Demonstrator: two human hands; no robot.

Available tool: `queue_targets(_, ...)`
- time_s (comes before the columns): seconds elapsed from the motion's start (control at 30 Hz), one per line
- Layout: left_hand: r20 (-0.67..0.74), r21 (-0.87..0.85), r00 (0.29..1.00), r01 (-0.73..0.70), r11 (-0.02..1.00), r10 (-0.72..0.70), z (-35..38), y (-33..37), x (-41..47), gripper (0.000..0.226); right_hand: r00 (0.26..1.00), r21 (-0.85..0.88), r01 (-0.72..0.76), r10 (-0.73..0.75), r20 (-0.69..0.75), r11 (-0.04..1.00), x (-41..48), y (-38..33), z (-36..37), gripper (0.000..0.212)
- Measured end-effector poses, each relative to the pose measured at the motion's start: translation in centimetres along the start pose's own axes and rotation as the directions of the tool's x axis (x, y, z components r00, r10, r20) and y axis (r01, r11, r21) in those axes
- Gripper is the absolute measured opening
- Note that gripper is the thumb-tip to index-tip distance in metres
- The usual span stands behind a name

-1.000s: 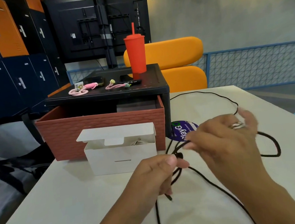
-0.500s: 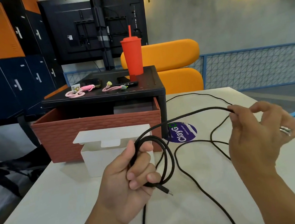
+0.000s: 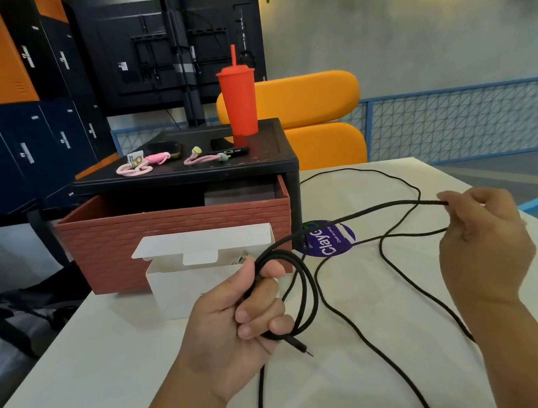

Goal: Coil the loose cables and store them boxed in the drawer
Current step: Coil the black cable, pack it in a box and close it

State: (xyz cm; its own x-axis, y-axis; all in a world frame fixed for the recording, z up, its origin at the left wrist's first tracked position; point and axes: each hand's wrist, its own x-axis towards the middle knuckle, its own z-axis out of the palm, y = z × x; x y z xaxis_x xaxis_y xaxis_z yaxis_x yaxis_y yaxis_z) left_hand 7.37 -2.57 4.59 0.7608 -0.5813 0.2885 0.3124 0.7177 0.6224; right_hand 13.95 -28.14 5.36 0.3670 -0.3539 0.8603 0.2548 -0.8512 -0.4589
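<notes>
A long black cable (image 3: pixel 378 326) trails in loose loops over the white table (image 3: pixel 79 386). My left hand (image 3: pixel 238 315) grips a small coil of it, the plug end poking out below my fingers. My right hand (image 3: pixel 480 240) pinches the cable farther along, held taut to the right of the coil. An open white box (image 3: pixel 199 282) stands just beyond my left hand. Behind it the terracotta drawer (image 3: pixel 176 241) is pulled out of a black stand (image 3: pixel 187 170).
On the stand's top sit a red tumbler with a straw (image 3: pixel 239 100), two coiled pink cables (image 3: pixel 137 165) and small dark items. A purple round sticker (image 3: pixel 330 242) lies on the table. An orange chair (image 3: pixel 311 118) is behind, lockers at left.
My left hand turned palm-up and now shows a coil with more loops. My right hand drew away to the right, pulling the cable taut from the coil.
</notes>
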Motion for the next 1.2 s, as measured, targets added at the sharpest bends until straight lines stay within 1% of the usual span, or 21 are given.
queue_targets(0.13, -0.132, 0.113, 0.989, -0.058, 0.992, 0.073, 0.3, -0.1, -0.3, 0.023, 0.995, 0.042, 0.056, -0.052, -0.09, 0.998, 0.4, 0.6, -0.4, 0.033)
queue_targets(0.23, -0.219, 0.176, 0.971, -0.06, 0.982, 0.099, 0.7, -0.2, -0.4, 0.028, 0.997, 0.086, 0.043, -0.037, -0.074, 0.995, 0.4, 0.6, -0.4, 0.03)
queue_targets(0.3, -0.246, 0.188, 0.964, -0.054, 0.981, 0.1, 1.0, -0.2, -0.4, 0.03, 0.996, 0.101, -0.071, 0.064, 0.067, 0.992, 0.3, 0.2, -0.2, 0.029)
queue_targets(0.37, -0.253, 0.169, 0.962, -0.06, 0.984, 0.102, 0.9, 0.0, -0.4, 0.031, 0.943, 0.062, -0.222, 0.198, 0.267, 0.973, 0.1, 0.2, 0.3, 0.032)
queue_targets(0.43, -0.161, 0.086, 0.984, -0.06, 0.994, 0.074, 0.2, 0.2, -0.4, 0.027, 0.878, -0.004, -0.268, 0.246, 0.409, 0.963, -0.1, 0.5, 0.6, 0.025)
queue_targets(0.5, -0.024, -0.013, 0.999, -0.048, 0.999, 0.048, 0.1, 0.5, -0.4, 0.038, 0.775, 0.117, -0.357, 0.224, 0.591, 0.927, 0.2, 0.6, 0.2, 0.018)
queue_targets(0.53, -0.033, -0.009, 0.997, -0.073, 0.997, 0.073, 0.1, 0.8, -0.5, 0.045, 0.676, 0.245, -0.46, 0.157, 0.72, 0.853, 0.5, 0.7, -0.3, 0.021)
queue_targets(0.6, -0.047, 0.035, 0.992, -0.112, 0.993, 0.114, 0.0, 1.1, -0.9, 0.049, 0.361, 0.376, -0.672, -0.161, 0.919, 0.638, 0.9, 0.4, -1.3, 0.036)
queue_targets(0.63, -0.022, 0.04, 0.993, -0.118, 0.992, 0.119, -0.1, 1.3, -0.9, 0.049, 0.219, 0.394, -0.746, -0.362, 0.906, 0.536, 1.0, 0.1, -1.5, 0.051)
queue_targets(0.67, 0.005, 0.035, 0.993, -0.12, 0.992, 0.12, -0.2, 1.4, -1.0, 0.048, 0.145, 0.407, -0.817, -0.539, 0.83, 0.408, 1.0, 0.1, -1.6, 0.062)
queue_targets(0.7, 0.02, 0.025, 0.993, -0.12, 0.992, 0.12, -0.3, 1.5, -1.0, 0.048, 0.145, 0.413, -0.871, -0.664, 0.734, 0.267, 0.8, 0.2, -1.5, 0.068)
queue_targets(0.73, 0.019, 0.021, 0.993, -0.116, 0.993, 0.116, -0.4, 1.5, -1.0, 0.048, 0.176, 0.376, -0.915, -0.698, 0.694, 0.143, 0.7, 0.5, -1.0, 0.07)
queue_targets(0.77, 0.016, 0.016, 0.994, -0.104, 0.994, 0.104, -0.4, 1.5, -1.0, 0.047, 0.191, 0.32, -0.944, -0.651, 0.735, 0.084, 0.8, 0.3, -0.7, 0.069)
queue_targets(0.8, 0.015, 0.011, 0.996, -0.09, 0.996, 0.089, -0.3, 1.5, -1.0, 0.047, 0.21, 0.298, -0.949, -0.497, 0.842, 0.104, 0.6, 0.3, -0.2, 0.062)
queue_targets(0.83, 0.02, 0.003, 0.997, -0.078, 0.997, 0.077, -0.3, 1.4, -0.9, 0.047, 0.261, 0.322, -0.923, -0.272, 0.926, 0.21, 0.3, 0.7, 0.6, 0.049)
queue_targets(0.87, 0.022, 0.0, 0.997, -0.07, 0.998, 0.07, -0.2, 1.4, -0.8, 0.047, 0.343, 0.308, -0.825, -0.013, 0.939, 0.473, -0.2, 1.1, 1.3, 0.038)
queue_targets(0.9, 0.024, -0.001, 0.998, -0.066, 0.998, 0.066, -0.1, 1.3, -0.8, 0.047, 0.448, 0.15, -0.602, 0.177, 0.876, 0.784, -0.9, 1.5, 2.1, 0.033)
queue_targets(0.93, 0.028, -0.002, 0.998, -0.064, 0.998, 0.064, 0.0, 1.2, -0.7, 0.047, 0.54, -0.047, -0.316, 0.22, 0.812, 0.948, -1.7, 2.1, 2.7, 0.03)
queue_targets(0.97, 0.038, -0.005, 0.997, -0.061, 0.998, 0.061, 0.0, 1.2, -0.7, 0.047, 0.562, -0.164, -0.137, 0.213, 0.8, 0.977, -2.3, 2.6, 3.2, 0.026)
queue_targets(1.0, 0.049, -0.006, 0.997, -0.059, 0.998, 0.06, -0.1, 1.1, -0.7, 0.046, 0.534, -0.212, -0.098, 0.231, 0.814, 0.972, -2.9, 2.9, 3.4, 0.026)
queue_targets(1.2, 0.047, -0.018, 0.999, -0.022, 1.0, 0.023, -0.1, 1.0, -0.6, 0.047, 0.413, -0.216, -0.139, 0.255, 0.874, 0.966, -3.0, 2.0, 2.9, 0.044)
